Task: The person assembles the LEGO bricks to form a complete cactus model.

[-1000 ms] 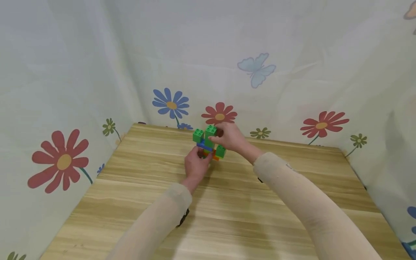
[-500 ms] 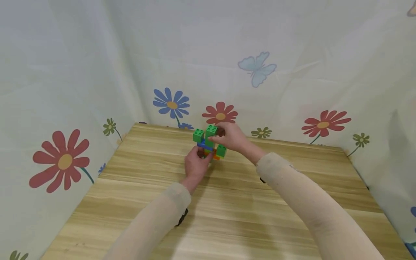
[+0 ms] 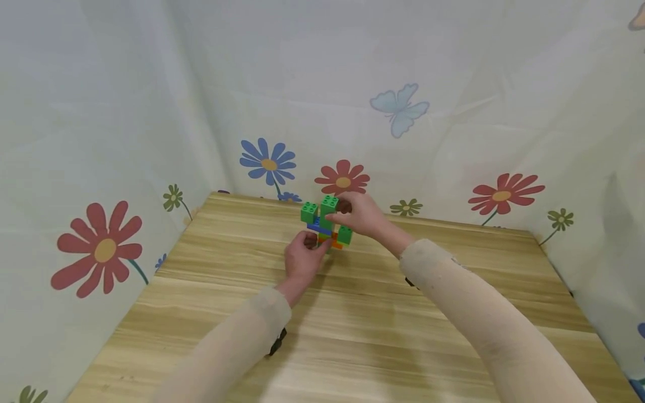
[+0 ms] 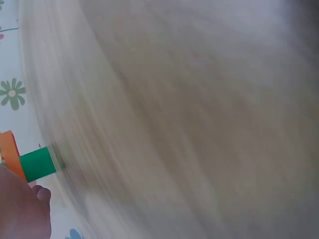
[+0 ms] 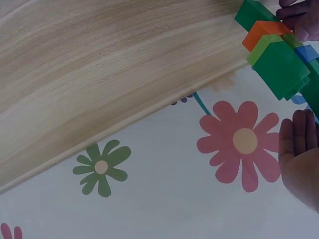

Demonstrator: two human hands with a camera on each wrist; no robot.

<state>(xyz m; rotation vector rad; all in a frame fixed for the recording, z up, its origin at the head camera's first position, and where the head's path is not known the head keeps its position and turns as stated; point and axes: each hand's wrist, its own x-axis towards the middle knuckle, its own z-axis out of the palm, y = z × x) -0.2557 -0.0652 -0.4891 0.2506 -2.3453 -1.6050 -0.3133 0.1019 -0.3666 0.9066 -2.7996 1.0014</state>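
A build of toy building bricks (image 3: 319, 226) stands near the table's back edge, with green bricks above blue, light green and orange ones. My right hand (image 3: 360, 214) pinches the tall green brick (image 3: 328, 208) at its top, thumb on the near side. Low on the build, my left hand (image 3: 303, 258) holds it between thumb and fingers; the contact is partly hidden. To the left on top sits a small green brick (image 3: 309, 213), and another green brick (image 3: 345, 235) stands lower right. The left wrist view shows an orange brick (image 4: 11, 155) and a green brick (image 4: 38, 164) beside the left hand.
The wood-grain table (image 3: 383, 336) stretches toward me below both forearms. Behind it hangs a pale curtain (image 3: 312, 84) with printed flowers and a butterfly, close to the build. More of the same cloth hangs at both sides.
My left hand and forearm have shifted slightly down and to the left. The right hand stays at the tall green brick, and the build has barely moved.
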